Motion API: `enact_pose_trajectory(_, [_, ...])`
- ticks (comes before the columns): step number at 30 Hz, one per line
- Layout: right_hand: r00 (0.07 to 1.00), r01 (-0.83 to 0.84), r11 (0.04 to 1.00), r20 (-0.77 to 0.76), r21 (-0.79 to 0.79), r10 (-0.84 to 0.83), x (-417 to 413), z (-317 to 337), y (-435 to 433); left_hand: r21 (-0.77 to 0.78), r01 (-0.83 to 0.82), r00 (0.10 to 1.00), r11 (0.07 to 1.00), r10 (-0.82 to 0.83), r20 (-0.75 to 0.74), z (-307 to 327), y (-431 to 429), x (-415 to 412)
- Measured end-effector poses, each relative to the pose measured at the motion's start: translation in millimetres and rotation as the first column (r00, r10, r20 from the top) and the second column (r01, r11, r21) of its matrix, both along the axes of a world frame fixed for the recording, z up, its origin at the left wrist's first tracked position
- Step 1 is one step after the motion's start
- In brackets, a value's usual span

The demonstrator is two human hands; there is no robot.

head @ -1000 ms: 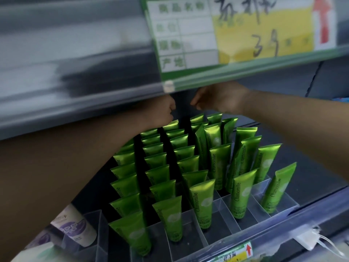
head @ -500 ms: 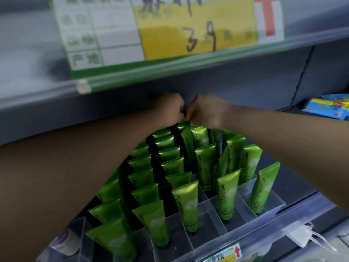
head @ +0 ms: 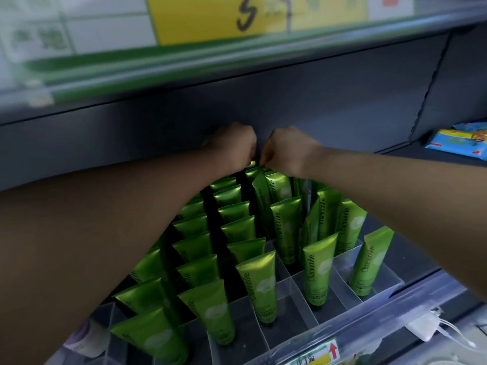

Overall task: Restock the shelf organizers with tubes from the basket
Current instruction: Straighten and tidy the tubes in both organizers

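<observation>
Head view. The shelf (head: 413,246) is a low slot. The upper shelf edge (head: 237,59), carrying a yellow price label (head: 258,17), overhangs it closely, and the dark back panel (head: 342,101) closes the rear. Both forearms reach in under that edge with little room above them. A clear front rail (head: 369,320) bounds the near edge of the shelf and bears a small price tag (head: 321,355).

The clear organizer (head: 395,279) takes up the middle of the shelf. Its left lanes are packed tight with green tubes (head: 263,283) standing cap-down. The right lanes are sparser, with bare cells at the front. The left forearm passes over the left lanes and hides part of them.

A blue packet (head: 458,140) lies on the shelf's far right, well apart from the organizer. A purple-and-white tube (head: 84,338) stands near the front left corner.

The left hand (head: 232,146) and right hand (head: 287,151) are both at the shelf's back edge, fingers curled, knuckles almost touching. The right fingertips pinch the crimped top of the rearmost tube (head: 255,171) in a middle lane. Whether the left hand also has hold of it, I cannot tell.
</observation>
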State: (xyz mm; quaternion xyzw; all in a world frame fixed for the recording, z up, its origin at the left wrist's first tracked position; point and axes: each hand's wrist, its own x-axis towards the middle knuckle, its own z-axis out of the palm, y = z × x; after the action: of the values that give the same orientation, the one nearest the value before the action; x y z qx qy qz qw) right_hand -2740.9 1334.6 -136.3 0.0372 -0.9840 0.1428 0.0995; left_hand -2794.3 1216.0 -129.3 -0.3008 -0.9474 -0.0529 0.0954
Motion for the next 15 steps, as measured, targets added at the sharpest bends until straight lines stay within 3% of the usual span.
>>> enact_pose_trajectory(15, [0.999,0.037,0.993,-0.012,-0.112,-0.039,-0.1,-6.5,2.4,0.022,-0.008,1.0,1.0,0.008,-0.004,-1.2,-7.9,0.2])
